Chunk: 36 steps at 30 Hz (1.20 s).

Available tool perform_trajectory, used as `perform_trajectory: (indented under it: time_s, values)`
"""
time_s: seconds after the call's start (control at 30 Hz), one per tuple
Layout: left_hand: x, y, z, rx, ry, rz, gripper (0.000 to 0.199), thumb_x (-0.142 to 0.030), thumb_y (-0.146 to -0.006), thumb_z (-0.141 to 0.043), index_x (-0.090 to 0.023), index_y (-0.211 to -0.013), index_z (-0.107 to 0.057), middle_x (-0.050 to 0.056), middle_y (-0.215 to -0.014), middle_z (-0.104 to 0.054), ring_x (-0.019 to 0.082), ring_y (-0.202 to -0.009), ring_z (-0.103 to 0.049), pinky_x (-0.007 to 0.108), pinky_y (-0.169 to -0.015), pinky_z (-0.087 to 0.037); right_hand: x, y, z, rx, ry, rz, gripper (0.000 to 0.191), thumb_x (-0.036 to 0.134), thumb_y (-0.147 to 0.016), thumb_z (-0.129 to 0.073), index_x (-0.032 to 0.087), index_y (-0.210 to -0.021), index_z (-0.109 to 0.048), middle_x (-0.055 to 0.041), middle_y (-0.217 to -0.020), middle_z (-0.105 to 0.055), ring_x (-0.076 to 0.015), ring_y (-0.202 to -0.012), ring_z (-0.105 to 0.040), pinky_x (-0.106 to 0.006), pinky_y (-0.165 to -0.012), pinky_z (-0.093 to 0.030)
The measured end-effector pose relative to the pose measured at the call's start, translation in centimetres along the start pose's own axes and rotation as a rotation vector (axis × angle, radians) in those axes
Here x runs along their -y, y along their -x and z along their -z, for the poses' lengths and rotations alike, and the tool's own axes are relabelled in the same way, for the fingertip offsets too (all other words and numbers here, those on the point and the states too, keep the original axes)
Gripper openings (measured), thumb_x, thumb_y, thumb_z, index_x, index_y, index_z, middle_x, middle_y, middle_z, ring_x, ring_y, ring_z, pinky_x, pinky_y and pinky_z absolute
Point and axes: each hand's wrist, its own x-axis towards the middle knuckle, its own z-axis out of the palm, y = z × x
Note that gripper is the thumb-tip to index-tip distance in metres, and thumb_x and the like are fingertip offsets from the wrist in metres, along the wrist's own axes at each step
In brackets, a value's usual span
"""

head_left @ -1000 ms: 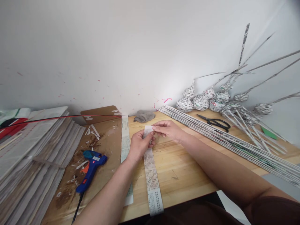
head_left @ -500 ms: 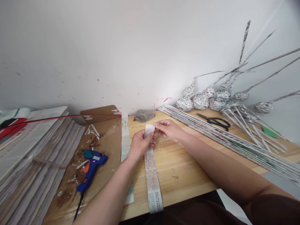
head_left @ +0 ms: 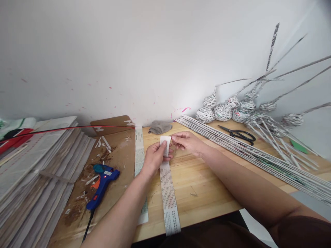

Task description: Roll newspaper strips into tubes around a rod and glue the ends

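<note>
My left hand (head_left: 155, 156) is closed on the upper part of a long printed newspaper strip (head_left: 169, 196), thumb in front and fingers behind. Below the hand, the strip runs down the wooden table to its front edge. At the strip's top right corner, the thumb and forefinger of my right hand (head_left: 184, 142) are pinched together on the paper's edge. Left of my left hand lies a second newspaper strip (head_left: 139, 151), partly hidden by my forearm.
A blue glue gun (head_left: 102, 187) lies on stained cardboard (head_left: 77, 220), beside stacked newspaper (head_left: 49, 172). A grey cloth (head_left: 160, 127) sits near the wall. At right are rolled paper sticks (head_left: 232, 148), black scissors (head_left: 239, 134) and several woven paper gourd shapes (head_left: 222, 112).
My left thumb has moved up and left on the strip. The strip's top end now shows as a whiter, flatter piece above my fingers. My right hand stays at the corner.
</note>
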Motion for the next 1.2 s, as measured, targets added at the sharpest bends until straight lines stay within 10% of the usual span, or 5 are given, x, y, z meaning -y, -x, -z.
perform_trajectory:
  time_s: [0.63, 1.2]
  values:
    - [0.2, 0.0, 0.0, 0.015, -0.048, -0.038, 0.041, -0.053, -0.079, -0.056, -0.013, -0.087, -0.065, 0.007, -0.074, -0.068, 0.014, -0.055, -0.063, 0.024, -0.051, -0.051, 0.7, 0.4, 0.1, 0.176, 0.107, 0.062, 0.035, 0.047, -0.082, -0.06, 0.013, -0.076, -0.065, -0.0019, -0.066, -0.057, -0.0083, -0.056, -0.048, -0.02, -0.045, -0.029]
    - [0.5, 0.0, 0.0, 0.02, -0.098, -0.059, 0.041, -0.053, -0.079, -0.056, -0.013, -0.088, -0.065, 0.008, -0.074, -0.068, 0.015, -0.055, -0.063, 0.027, -0.053, -0.053, 0.3, 0.2, -0.7, -0.011, -0.011, -0.006, 0.03, 0.04, -0.071, -0.07, 0.011, -0.077, -0.071, 0.0014, -0.055, -0.052, -0.0059, -0.047, -0.037, -0.022, -0.04, -0.019]
